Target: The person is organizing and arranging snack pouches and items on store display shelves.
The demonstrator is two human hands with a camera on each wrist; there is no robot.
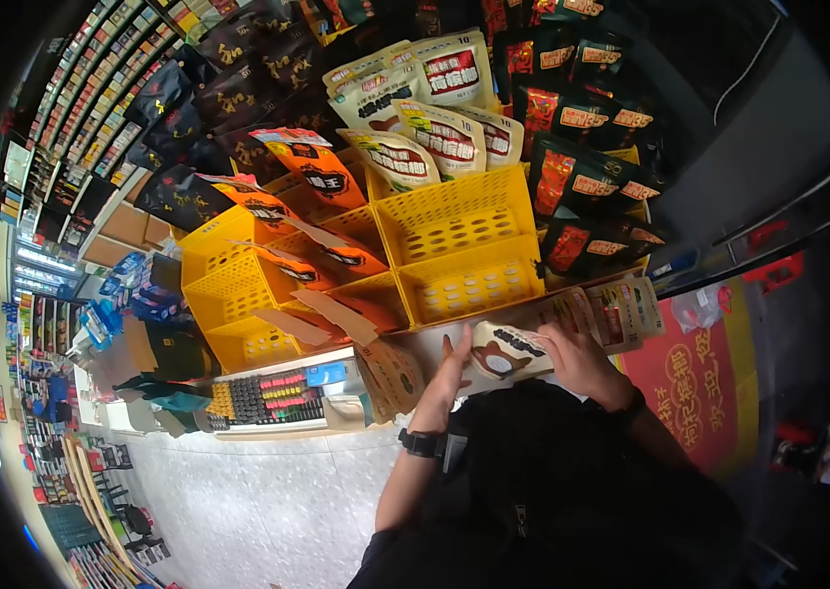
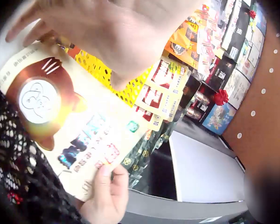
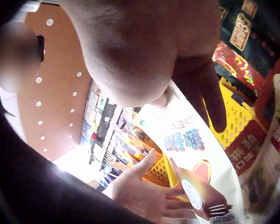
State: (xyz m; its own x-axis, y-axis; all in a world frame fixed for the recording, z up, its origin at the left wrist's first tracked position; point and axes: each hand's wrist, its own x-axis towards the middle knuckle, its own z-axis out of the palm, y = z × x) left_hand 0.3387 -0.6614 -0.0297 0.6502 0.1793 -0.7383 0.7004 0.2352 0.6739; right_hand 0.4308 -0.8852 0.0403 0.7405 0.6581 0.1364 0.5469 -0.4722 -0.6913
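While the right hand (image 1: pixel 582 363) pinches the cream bag (image 1: pixel 513 355) just in front of the yellow basket (image 1: pixel 466 261), the left hand (image 1: pixel 446 371) has straight fingers by the bag's other end; a weak pinch could drop it.

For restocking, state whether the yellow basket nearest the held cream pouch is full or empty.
Empty: the yellow basket shows only bare, perforated plastic inside.

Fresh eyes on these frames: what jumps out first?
Probably the bright yellow baskets in the middle of the head view, with orange bags standing in the left ones. Next, just below them, the cream pouch with its brown print, pinched by the right hand, the left hand at its other end. Then the red-and-yellow printed panel at lower right.
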